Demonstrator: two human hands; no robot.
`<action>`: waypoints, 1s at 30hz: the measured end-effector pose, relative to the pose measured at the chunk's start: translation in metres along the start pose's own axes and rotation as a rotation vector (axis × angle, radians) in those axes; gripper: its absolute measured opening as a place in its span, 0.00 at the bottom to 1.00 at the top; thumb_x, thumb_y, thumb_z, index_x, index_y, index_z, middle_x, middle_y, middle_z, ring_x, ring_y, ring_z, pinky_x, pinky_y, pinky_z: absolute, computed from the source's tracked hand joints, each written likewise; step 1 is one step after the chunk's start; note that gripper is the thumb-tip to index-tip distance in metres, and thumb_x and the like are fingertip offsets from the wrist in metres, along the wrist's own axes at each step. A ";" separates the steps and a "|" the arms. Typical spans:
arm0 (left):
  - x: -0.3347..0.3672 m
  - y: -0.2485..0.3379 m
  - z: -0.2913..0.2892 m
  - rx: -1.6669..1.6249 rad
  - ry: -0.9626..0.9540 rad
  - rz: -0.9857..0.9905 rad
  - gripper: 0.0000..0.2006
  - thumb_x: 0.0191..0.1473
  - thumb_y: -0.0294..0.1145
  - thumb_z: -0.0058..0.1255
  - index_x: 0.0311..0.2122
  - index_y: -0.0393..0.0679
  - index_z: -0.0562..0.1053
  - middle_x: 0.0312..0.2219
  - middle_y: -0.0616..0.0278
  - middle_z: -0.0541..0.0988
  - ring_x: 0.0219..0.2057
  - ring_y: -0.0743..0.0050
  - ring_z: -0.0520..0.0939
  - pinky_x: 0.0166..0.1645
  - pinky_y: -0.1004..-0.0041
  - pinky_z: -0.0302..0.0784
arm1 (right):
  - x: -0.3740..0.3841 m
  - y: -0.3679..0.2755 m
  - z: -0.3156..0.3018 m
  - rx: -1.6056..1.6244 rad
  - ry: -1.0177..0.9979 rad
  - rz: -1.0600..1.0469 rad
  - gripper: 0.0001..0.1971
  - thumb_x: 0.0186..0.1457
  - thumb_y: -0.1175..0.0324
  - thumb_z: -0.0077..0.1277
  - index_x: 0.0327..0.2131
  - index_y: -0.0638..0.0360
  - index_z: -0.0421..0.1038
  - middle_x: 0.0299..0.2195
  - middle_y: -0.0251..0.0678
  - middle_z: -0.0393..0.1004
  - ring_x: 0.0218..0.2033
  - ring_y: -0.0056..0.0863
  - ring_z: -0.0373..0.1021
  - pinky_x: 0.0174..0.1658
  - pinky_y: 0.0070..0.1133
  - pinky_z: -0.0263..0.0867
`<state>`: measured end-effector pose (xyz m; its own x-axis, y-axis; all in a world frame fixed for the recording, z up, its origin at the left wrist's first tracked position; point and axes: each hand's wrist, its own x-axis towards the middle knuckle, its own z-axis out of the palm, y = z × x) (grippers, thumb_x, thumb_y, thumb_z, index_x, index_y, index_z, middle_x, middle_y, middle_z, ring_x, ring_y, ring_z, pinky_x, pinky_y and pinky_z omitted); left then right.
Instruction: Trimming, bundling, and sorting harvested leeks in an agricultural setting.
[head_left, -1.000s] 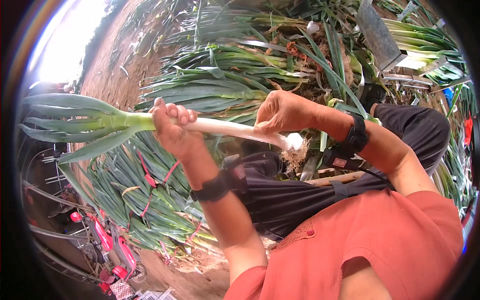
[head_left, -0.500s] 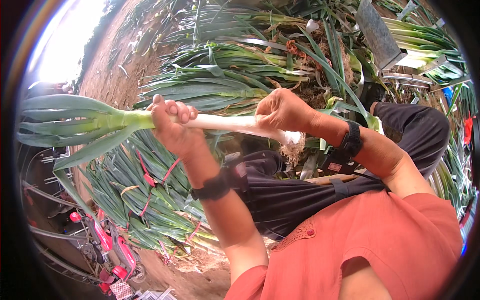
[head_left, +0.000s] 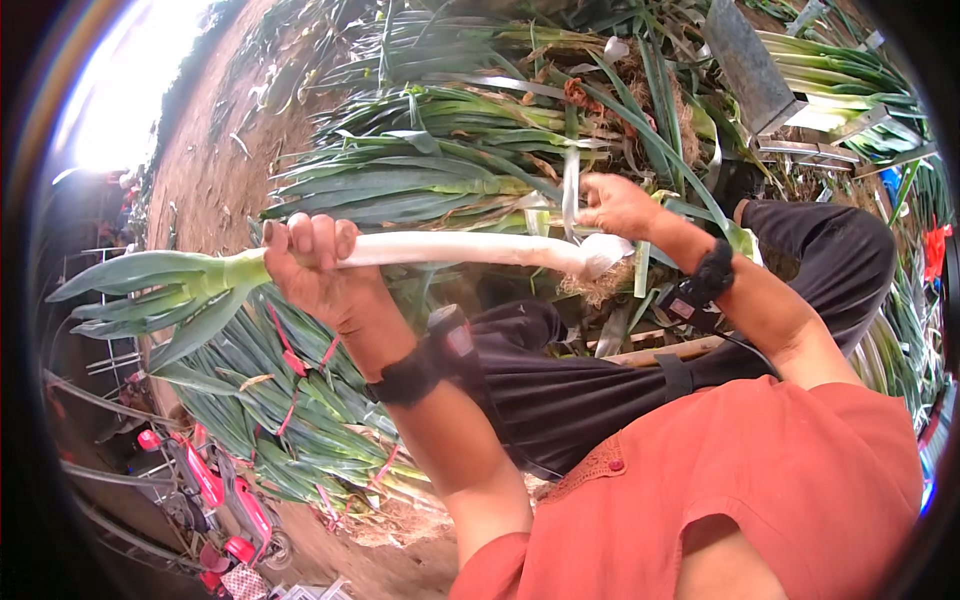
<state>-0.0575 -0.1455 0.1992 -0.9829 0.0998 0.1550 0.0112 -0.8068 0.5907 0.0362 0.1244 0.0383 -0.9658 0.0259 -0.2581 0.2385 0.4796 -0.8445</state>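
A long leek [head_left: 450,249] lies level across the middle, its green leaf fan to the left and hairy roots at the right end. My left hand [head_left: 318,262] is wrapped round its stem just below the leaves. Beside the root end, my right hand [head_left: 618,208] is closed with bent fingers on a thin pale strip of outer leaf [head_left: 571,190]. This strip runs down toward the leek's white base, and I cannot tell whether it is still attached there. The right fingertips are apart from the stem.
Unpeeled leeks [head_left: 430,150] lie heaped beyond my hands. Bundles tied with pink string [head_left: 290,400] lie at the left. Pale trimmed leeks [head_left: 840,75] rest by a metal plate [head_left: 750,65] at far right. A red-pink scooter [head_left: 225,490] stands at lower left.
My left hand has moved left with the leek. My right hand has come off the white stem, moving up and right, and a pale leaf strip now shows at its fingers.
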 end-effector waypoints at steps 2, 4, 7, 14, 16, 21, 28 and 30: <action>-0.002 0.000 -0.003 0.082 0.117 0.037 0.11 0.53 0.32 0.41 0.19 0.48 0.59 0.14 0.71 0.61 0.09 0.84 0.60 0.16 0.79 0.57 | -0.013 -0.043 -0.010 0.299 0.101 -0.165 0.23 0.44 0.64 0.53 0.40 0.73 0.65 0.30 0.48 0.73 0.28 0.33 0.71 0.34 0.24 0.65; 0.001 -0.006 -0.006 0.165 0.177 0.043 0.09 0.54 0.35 0.42 0.23 0.50 0.60 0.15 0.73 0.60 0.10 0.84 0.58 0.16 0.79 0.56 | -0.029 -0.072 -0.017 0.460 -0.184 -0.238 0.23 0.45 0.60 0.51 0.40 0.71 0.65 0.28 0.52 0.72 0.29 0.39 0.71 0.34 0.26 0.65; 0.001 -0.021 0.011 0.256 0.298 0.134 0.09 0.52 0.34 0.44 0.23 0.50 0.61 0.15 0.73 0.60 0.10 0.84 0.58 0.17 0.79 0.57 | -0.058 -0.109 -0.009 -0.298 0.080 -0.412 0.16 0.45 0.57 0.49 0.30 0.61 0.70 0.23 0.48 0.71 0.27 0.44 0.70 0.31 0.32 0.65; -0.002 -0.034 0.016 0.369 0.435 0.162 0.07 0.49 0.31 0.47 0.24 0.48 0.63 0.14 0.72 0.62 0.11 0.84 0.61 0.17 0.78 0.58 | -0.049 -0.099 -0.003 -0.300 0.005 -0.447 0.11 0.42 0.64 0.44 0.22 0.64 0.67 0.18 0.49 0.68 0.25 0.47 0.67 0.29 0.34 0.64; -0.002 -0.035 0.015 0.368 0.447 0.167 0.07 0.48 0.30 0.47 0.24 0.47 0.63 0.14 0.72 0.62 0.11 0.84 0.62 0.17 0.77 0.59 | -0.046 -0.101 -0.004 -0.271 -0.072 -0.443 0.11 0.41 0.66 0.44 0.20 0.65 0.67 0.17 0.50 0.67 0.23 0.48 0.67 0.28 0.33 0.63; -0.002 -0.038 0.015 0.403 0.468 0.156 0.08 0.50 0.31 0.46 0.23 0.46 0.61 0.15 0.71 0.61 0.12 0.83 0.61 0.18 0.78 0.58 | -0.041 -0.099 -0.004 -0.236 -0.146 -0.427 0.10 0.41 0.67 0.44 0.21 0.66 0.67 0.17 0.51 0.66 0.21 0.49 0.65 0.27 0.33 0.62; -0.002 -0.036 0.019 0.398 0.500 0.178 0.09 0.50 0.30 0.45 0.22 0.46 0.61 0.15 0.71 0.60 0.13 0.83 0.60 0.18 0.79 0.58 | -0.044 -0.102 -0.002 -0.279 -0.132 -0.422 0.11 0.41 0.66 0.44 0.19 0.67 0.68 0.19 0.52 0.69 0.25 0.48 0.68 0.33 0.35 0.64; 0.000 -0.037 0.016 0.382 0.504 0.187 0.07 0.48 0.29 0.46 0.23 0.45 0.61 0.14 0.70 0.61 0.11 0.83 0.61 0.16 0.78 0.58 | -0.045 -0.100 -0.002 -0.289 -0.124 -0.429 0.11 0.41 0.67 0.43 0.19 0.67 0.68 0.19 0.52 0.69 0.25 0.48 0.68 0.33 0.35 0.64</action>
<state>-0.0551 -0.1064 0.1902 -0.9227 -0.3820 -0.0530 0.1632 -0.5112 0.8439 0.0557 0.0770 0.1348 -0.9467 -0.3217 0.0139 -0.2304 0.6467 -0.7271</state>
